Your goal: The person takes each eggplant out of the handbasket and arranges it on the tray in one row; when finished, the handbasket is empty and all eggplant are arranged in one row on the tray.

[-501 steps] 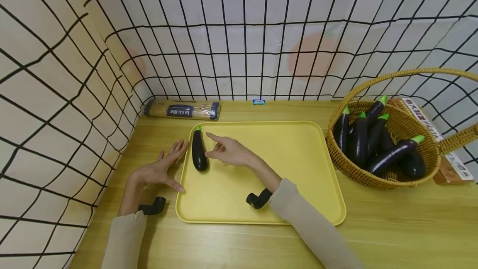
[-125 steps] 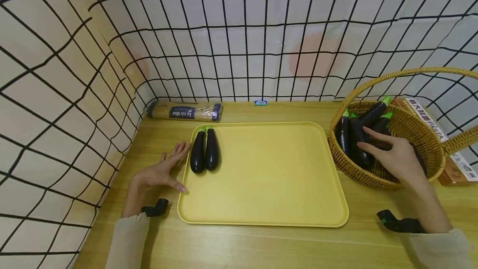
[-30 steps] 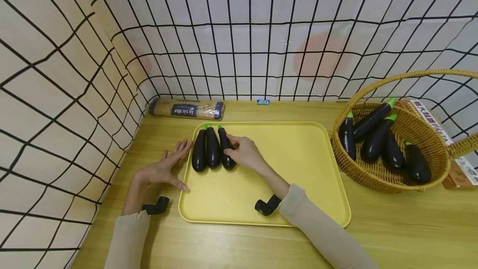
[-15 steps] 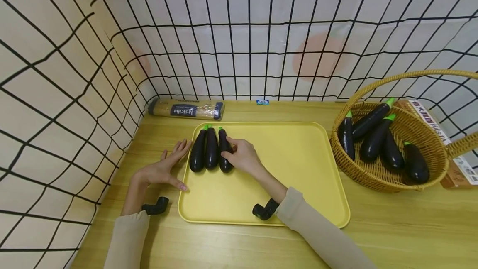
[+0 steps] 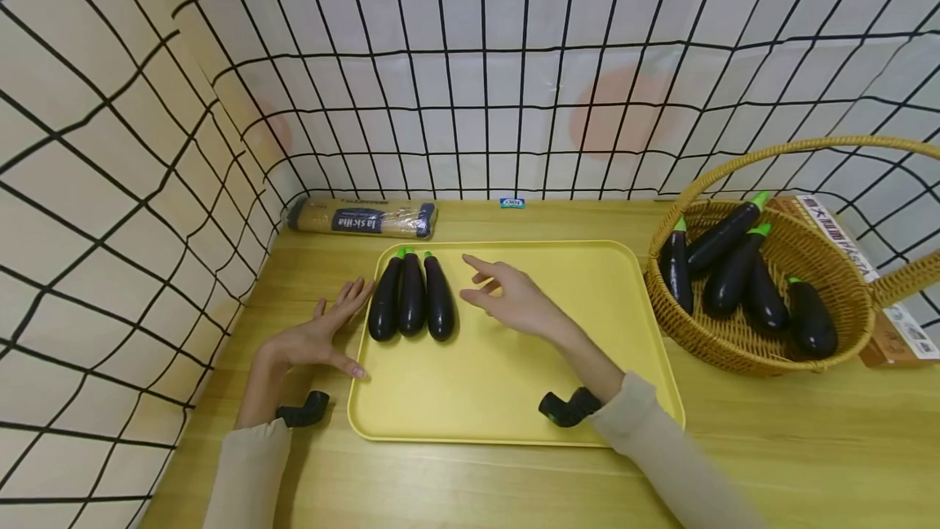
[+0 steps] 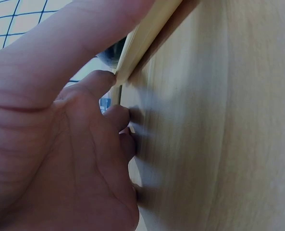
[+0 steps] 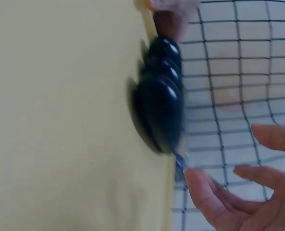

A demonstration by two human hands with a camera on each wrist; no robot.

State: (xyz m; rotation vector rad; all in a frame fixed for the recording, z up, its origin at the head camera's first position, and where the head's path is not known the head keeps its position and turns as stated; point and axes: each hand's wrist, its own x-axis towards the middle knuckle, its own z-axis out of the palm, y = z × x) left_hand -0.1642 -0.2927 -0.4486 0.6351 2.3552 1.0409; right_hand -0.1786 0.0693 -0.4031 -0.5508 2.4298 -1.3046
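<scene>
Three dark eggplants with green stem ends lie side by side at the left end of the yellow tray (image 5: 529, 382): a left eggplant (image 5: 385, 300), a middle eggplant (image 5: 413, 296) and a right eggplant (image 5: 440, 300). My right hand (image 5: 517, 298) hovers over the tray to the right of them, fingers extended and holding nothing. In the right wrist view a gap shows between the right hand (image 7: 243, 192) and the nearest eggplant (image 7: 159, 113). My left hand (image 5: 312, 341) rests with spread fingers at the tray's left rim; the left wrist view shows its fingertips by that rim (image 6: 142, 36).
A wicker basket (image 5: 749, 362) with a tall handle stands at the right, several eggplants (image 5: 734, 272) inside it. Behind it lies a pasta box (image 5: 906, 333). A spaghetti pack (image 5: 360, 217) and a small blue packet (image 5: 512, 203) lie behind the tray. Black wire mesh (image 5: 481, 104) borders the back and left.
A second and then a third eggplant came from the basket onto the tray. My right hand has just let go of the third and drawn back rightward. The left hand stays put.
</scene>
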